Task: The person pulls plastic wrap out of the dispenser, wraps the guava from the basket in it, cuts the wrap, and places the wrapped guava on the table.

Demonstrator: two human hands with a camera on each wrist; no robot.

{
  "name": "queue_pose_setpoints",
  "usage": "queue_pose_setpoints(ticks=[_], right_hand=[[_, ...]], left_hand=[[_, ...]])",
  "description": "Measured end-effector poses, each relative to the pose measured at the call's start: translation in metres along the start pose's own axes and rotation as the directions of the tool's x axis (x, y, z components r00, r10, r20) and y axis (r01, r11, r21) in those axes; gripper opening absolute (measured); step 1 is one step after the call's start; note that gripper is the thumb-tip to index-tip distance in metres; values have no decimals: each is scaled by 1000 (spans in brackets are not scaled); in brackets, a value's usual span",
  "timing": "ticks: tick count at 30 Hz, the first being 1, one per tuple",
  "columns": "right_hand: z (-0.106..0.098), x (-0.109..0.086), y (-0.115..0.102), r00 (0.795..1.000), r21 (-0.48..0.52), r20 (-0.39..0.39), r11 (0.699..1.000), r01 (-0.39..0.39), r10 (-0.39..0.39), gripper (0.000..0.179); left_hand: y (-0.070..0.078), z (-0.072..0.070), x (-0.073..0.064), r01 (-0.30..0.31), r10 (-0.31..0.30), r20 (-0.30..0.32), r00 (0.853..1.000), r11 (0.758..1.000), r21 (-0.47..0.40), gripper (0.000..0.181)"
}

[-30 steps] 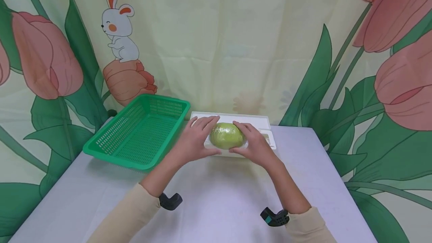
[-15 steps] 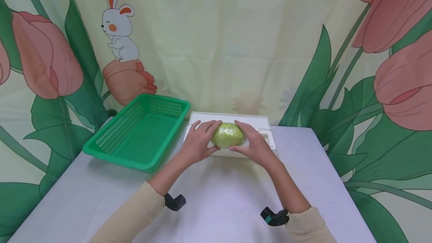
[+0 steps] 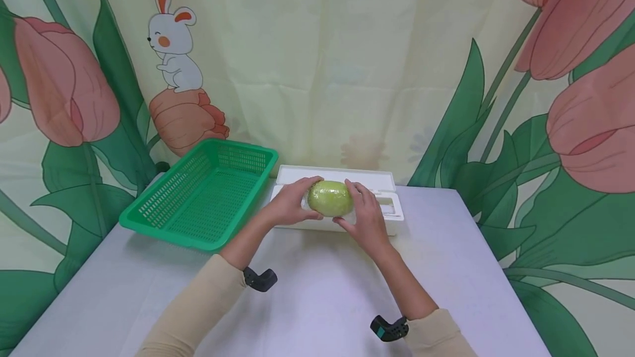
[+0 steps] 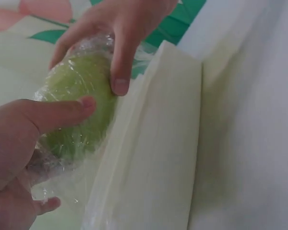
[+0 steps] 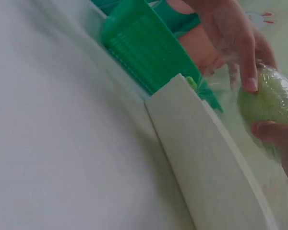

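A rounded green fruit (image 3: 329,198), covered in shiny clear cling film (image 4: 62,165), is held above the front of a long white box (image 3: 347,226). My left hand (image 3: 291,203) grips its left end, thumb on the near side and fingers on the far side. At the opposite end, my right hand (image 3: 367,219) holds it in the same way. Loose film bunches around the ends of the fruit (image 4: 84,81) in the left wrist view. Most of the far-side fingers are hidden behind the fruit (image 5: 266,105) in the right wrist view.
The box's lid (image 3: 342,176) is raised toward the curtain (image 3: 317,70). A green perforated basket (image 3: 198,238) stands to the left on the table's white cloth (image 3: 317,302). Black wrist cameras (image 3: 260,280) protrude from both wrists.
My left hand first shifted its hold, its fingers drawing together. My right hand has since swung left with the wrist lower, and the fruit has moved slightly left, uncovering more of the box's right end.
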State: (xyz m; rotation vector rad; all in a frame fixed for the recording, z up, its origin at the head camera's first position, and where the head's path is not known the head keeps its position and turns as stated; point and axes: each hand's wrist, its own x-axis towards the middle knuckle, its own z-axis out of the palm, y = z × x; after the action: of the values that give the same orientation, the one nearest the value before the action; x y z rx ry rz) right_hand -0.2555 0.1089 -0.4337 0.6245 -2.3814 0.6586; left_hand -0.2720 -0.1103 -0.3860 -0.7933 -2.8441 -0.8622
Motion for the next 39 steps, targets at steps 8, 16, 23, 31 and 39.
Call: queue_pose_setpoints(ticks=[8,16,23,31,39], right_hand=[[-6,10,3,995,111,96,993,-46,36,83],[-11,18,10,958,199,263,966,-166,110,83],[-1,12,13,973,166,203,976,-142,107,97],[29,1,19,998,22,-57,1000,-14,15,107],[30,8,26,997,151,20,986,-77,75,87]], left_hand=[[2,11,-5,-51,85,-108,990,957,285,103],[-4,43,-5,-36,249,-323,913,838,544,93],[-14,37,2,-72,185,-278,942,925,372,84],[-21,28,11,-61,87,-179,980,987,147,86],[-28,33,12,-27,22,-163,986,999,-30,98]])
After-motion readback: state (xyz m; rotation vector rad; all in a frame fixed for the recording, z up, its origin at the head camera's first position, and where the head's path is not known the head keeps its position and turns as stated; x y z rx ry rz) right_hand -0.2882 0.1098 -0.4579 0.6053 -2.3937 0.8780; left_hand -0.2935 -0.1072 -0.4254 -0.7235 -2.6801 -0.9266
